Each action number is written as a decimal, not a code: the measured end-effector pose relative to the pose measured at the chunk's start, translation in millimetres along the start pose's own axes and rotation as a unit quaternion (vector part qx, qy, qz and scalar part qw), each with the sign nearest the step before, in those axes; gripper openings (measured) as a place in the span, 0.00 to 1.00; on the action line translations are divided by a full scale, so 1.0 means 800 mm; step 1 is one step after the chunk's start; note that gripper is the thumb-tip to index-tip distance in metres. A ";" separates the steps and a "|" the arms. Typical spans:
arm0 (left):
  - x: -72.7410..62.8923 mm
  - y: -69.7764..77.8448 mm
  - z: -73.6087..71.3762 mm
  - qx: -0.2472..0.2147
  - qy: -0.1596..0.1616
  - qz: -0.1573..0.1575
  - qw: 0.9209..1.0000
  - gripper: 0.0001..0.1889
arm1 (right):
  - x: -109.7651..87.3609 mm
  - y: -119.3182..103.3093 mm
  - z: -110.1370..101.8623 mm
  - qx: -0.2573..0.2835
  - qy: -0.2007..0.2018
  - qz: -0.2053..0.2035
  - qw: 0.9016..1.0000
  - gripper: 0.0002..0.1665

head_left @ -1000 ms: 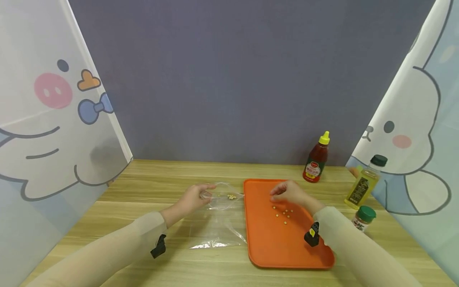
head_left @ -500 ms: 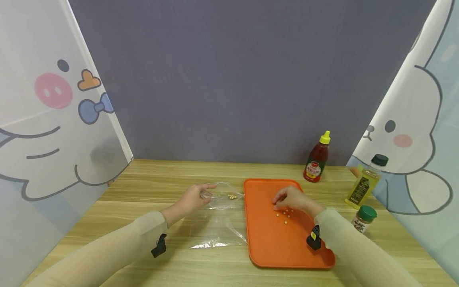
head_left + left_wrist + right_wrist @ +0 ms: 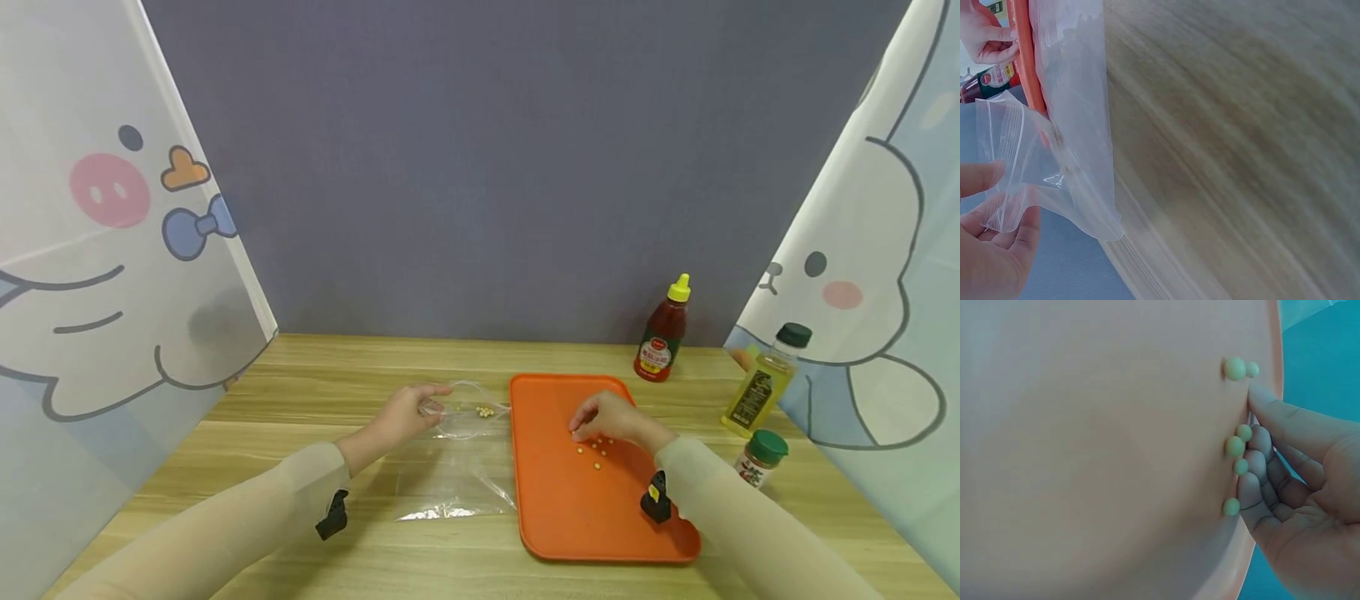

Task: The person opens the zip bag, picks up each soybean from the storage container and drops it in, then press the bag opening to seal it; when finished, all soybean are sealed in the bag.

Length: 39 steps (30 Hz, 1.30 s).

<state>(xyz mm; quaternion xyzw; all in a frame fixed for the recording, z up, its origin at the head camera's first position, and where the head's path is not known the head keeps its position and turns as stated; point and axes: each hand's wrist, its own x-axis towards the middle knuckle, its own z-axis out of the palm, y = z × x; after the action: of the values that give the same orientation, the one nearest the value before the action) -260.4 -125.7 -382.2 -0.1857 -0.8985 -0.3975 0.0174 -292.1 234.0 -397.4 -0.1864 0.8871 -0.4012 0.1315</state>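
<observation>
On the left, my left hand (image 3: pixel 405 417) pinches the mouth of a clear zip bag (image 3: pixel 453 475) lying on the table. In the left wrist view its thumb and fingers grip the bag's ribbed edge (image 3: pixel 1007 144). Several soybeans (image 3: pixel 485 412) show inside the bag's opened mouth. Low over the orange tray (image 3: pixel 592 525), my right hand (image 3: pixel 611 419) brings thumb and forefinger together at a soybean mostly hidden by the fingertips. Several other loose soybeans (image 3: pixel 1234 446) lie on the tray close to its curled fingers.
A red sauce bottle (image 3: pixel 660 337) with a yellow cap stands behind the tray. To the right are an oil bottle (image 3: pixel 765 383) and a green-capped spice jar (image 3: pixel 761 457), partly behind the right sleeve. A grey panel (image 3: pixel 480 183) closes off the back.
My right hand has moved slightly down and closed its thumb and forefinger over the leftmost soybean on the tray. My left hand keeps its hold on the bag.
</observation>
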 end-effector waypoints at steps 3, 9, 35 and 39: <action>-0.001 -0.001 0.000 0.002 0.003 0.009 1.000 0.24 | 0.001 -0.003 -0.002 -0.011 0.003 -0.003 1.000 0.08; -0.001 -0.002 -0.001 -0.001 -0.003 0.009 1.000 0.24 | 0.006 -0.015 -0.007 -0.016 0.028 0.011 0.999 0.07; -0.001 0.000 -0.003 0.003 -0.005 0.018 1.000 0.24 | 0.058 -0.125 0.023 0.038 0.059 -0.061 0.996 0.13; 0.000 0.001 -0.002 0.004 -0.007 0.017 1.000 0.24 | 0.068 -0.134 0.040 0.044 0.054 -0.072 0.995 0.12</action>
<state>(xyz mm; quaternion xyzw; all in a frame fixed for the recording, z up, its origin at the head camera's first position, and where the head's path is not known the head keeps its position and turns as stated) -260.0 -126.2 -380.6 -0.2040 -0.8969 -0.3919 0.0188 -304.7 124.1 -340.9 -0.2221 0.8587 -0.4576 0.0624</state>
